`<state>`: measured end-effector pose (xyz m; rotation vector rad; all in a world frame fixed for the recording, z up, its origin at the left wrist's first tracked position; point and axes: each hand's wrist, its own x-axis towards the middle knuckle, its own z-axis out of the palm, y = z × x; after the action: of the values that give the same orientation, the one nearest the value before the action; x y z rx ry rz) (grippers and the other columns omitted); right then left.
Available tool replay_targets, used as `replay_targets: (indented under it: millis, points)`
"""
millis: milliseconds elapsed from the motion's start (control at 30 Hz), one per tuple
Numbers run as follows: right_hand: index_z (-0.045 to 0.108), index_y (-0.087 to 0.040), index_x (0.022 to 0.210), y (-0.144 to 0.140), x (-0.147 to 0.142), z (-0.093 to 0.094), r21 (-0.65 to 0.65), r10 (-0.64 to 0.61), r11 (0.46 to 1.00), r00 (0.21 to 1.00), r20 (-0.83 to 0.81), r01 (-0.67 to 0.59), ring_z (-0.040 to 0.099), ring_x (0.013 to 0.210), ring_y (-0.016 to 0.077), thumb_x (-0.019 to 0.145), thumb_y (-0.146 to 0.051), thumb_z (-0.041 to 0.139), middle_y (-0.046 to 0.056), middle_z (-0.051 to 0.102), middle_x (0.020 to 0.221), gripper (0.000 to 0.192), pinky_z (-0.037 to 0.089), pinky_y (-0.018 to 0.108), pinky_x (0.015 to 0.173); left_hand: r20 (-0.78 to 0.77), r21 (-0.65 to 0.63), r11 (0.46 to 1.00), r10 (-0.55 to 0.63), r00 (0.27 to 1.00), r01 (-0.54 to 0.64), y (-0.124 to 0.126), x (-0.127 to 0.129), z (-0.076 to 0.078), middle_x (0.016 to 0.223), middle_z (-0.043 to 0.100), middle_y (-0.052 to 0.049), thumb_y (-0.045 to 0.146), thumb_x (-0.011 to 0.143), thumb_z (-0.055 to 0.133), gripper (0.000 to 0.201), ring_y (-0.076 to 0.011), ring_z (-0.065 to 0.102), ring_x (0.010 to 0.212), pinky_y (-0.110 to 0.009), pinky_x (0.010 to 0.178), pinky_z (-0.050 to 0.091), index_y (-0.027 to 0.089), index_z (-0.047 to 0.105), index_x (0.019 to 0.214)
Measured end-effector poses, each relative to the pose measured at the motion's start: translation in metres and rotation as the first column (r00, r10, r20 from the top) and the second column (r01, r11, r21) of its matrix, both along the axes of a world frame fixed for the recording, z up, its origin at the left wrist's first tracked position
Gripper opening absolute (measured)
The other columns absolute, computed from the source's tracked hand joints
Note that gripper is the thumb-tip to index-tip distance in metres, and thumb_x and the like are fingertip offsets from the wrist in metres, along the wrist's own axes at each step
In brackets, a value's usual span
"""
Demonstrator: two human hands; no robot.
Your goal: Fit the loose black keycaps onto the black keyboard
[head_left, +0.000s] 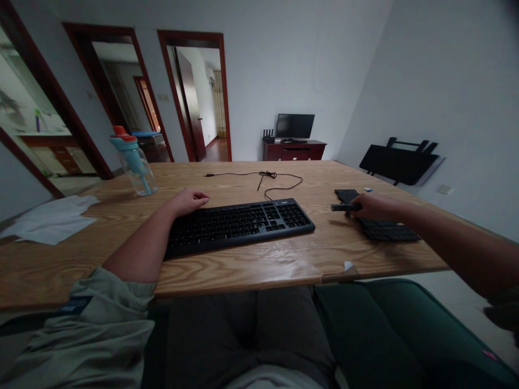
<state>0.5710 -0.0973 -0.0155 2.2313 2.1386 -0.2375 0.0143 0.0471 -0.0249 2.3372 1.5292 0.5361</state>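
A black full-size keyboard (247, 222) lies slightly slanted on the wooden table (133, 265) in front of me. My left hand (188, 201) rests at its back left corner, fingers curled together; whether anything sits between them is hidden. Off to the right, my right hand (373, 206) grips a short, dark, bar-shaped object (343, 207) that points left. Beneath and around that hand are dark pieces in a key-like grid (391, 232), partly covered by it. The keyboard's thin black cable (284, 188) runs behind it in a loose bundle.
White paper sheets (52, 219) lie at the table's left, near a clear bottle (135, 167) with a red and blue lid. A small white scrap (347, 266) is at the front edge. Beyond the table stand a cabinet with a monitor (295, 126) and a folded black table (399, 162).
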Motion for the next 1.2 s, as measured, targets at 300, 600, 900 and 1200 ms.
replay_targets:
  millis: [300, 600, 900, 1200]
  points:
    - [0.077, -0.018, 0.080, -0.001, 0.005, -0.003, 0.029, -0.013, 0.999, 1.000, -0.016, 0.013, 0.057, 0.059, 0.0215, 0.079, -0.032, 0.064, 0.009, 0.067, 0.069, 0.019, 0.038, 0.035, 0.057, -0.011, 0.001, 1.000, -0.013, 1.000, 0.013, -0.002, 0.001, 0.001, 0.102, 0.077, -0.007, 0.053, 0.077, 0.057, 0.045, -0.0252, 0.069, 0.095, -0.033, 0.086, 0.052, 0.022, 0.078, 0.102]
    - [0.076, -0.018, 0.078, -0.003, 0.015, -0.005, 0.090, 0.029, 0.996, 0.997, -0.078, -0.022, 0.048, 0.052, 0.0179, 0.076, -0.034, 0.068, 0.004, 0.059, 0.058, 0.017, 0.032, 0.034, 0.055, -0.002, -0.019, 1.000, 0.024, 1.000, -0.024, -0.007, 0.004, 0.005, 0.103, 0.078, -0.006, 0.052, 0.076, 0.059, 0.043, -0.0255, 0.069, 0.098, -0.032, 0.087, 0.052, 0.023, 0.078, 0.101]
    - [0.073, -0.019, 0.072, 0.005, 0.017, -0.013, 0.118, -0.004, 0.993, 1.000, -0.014, 0.006, 0.049, 0.050, 0.0170, 0.076, -0.037, 0.068, 0.005, 0.061, 0.058, 0.020, 0.033, 0.032, 0.052, 0.002, -0.018, 1.000, 0.010, 1.000, -0.010, -0.009, 0.005, 0.006, 0.101, 0.078, -0.007, 0.050, 0.076, 0.060, 0.042, -0.0264, 0.069, 0.098, -0.033, 0.088, 0.052, 0.021, 0.078, 0.100]
    - [0.073, -0.017, 0.074, 0.010, 0.014, -0.012, 0.118, -0.005, 0.993, 1.000, 0.017, 0.003, 0.052, 0.052, 0.0180, 0.078, -0.035, 0.065, 0.008, 0.065, 0.063, 0.021, 0.033, 0.032, 0.053, 0.002, -0.026, 0.999, 0.032, 0.999, -0.032, -0.009, 0.005, 0.007, 0.099, 0.078, -0.008, 0.050, 0.074, 0.060, 0.041, -0.0264, 0.069, 0.097, -0.032, 0.086, 0.053, 0.021, 0.079, 0.098]
